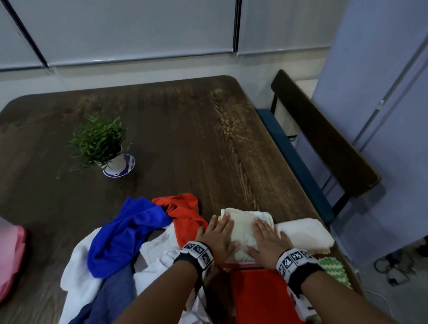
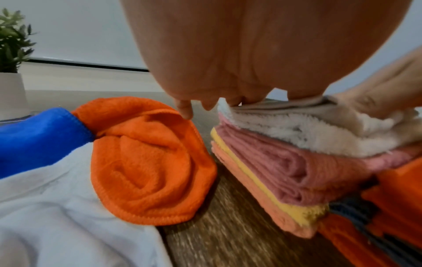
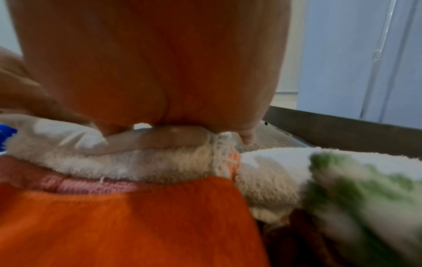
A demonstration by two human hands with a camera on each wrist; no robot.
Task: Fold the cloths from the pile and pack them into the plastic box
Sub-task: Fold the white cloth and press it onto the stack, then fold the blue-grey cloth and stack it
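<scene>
Both hands lie flat, fingers straight, on a folded cream cloth [image 1: 244, 228] that tops a small stack near the right front of the desk [image 1: 181, 128]: the left hand [image 1: 218, 235] presses its left side, the right hand [image 1: 267, 238] its right side, the two close together but not touching. In the left wrist view the stack under the cream cloth shows a pink cloth [image 2: 297, 173], then a yellow one [image 2: 294, 211] and a peach one [image 2: 269, 211], all folded and lying on the wood. A folded orange cloth [image 1: 264, 299] sits just in front of the stack, a fluffy white cloth [image 1: 305, 234] touches its right side, and a green-and-white patterned cloth [image 1: 333, 269] lies near the desk's right edge. Left of the stack is the loose pile: a crumpled orange cloth [image 1: 183, 213], a bright blue cloth [image 1: 127, 237], white cloths [image 1: 76, 268] and a dull blue cloth [image 1: 108, 301], overlapping one another. A pink plastic box [image 1: 3, 252] stands at the left edge, well apart from the hands. Farther back is a small potted plant [image 1: 99, 143] on a saucer, and a chair [image 1: 324, 142] stands beside the desk's right side.
</scene>
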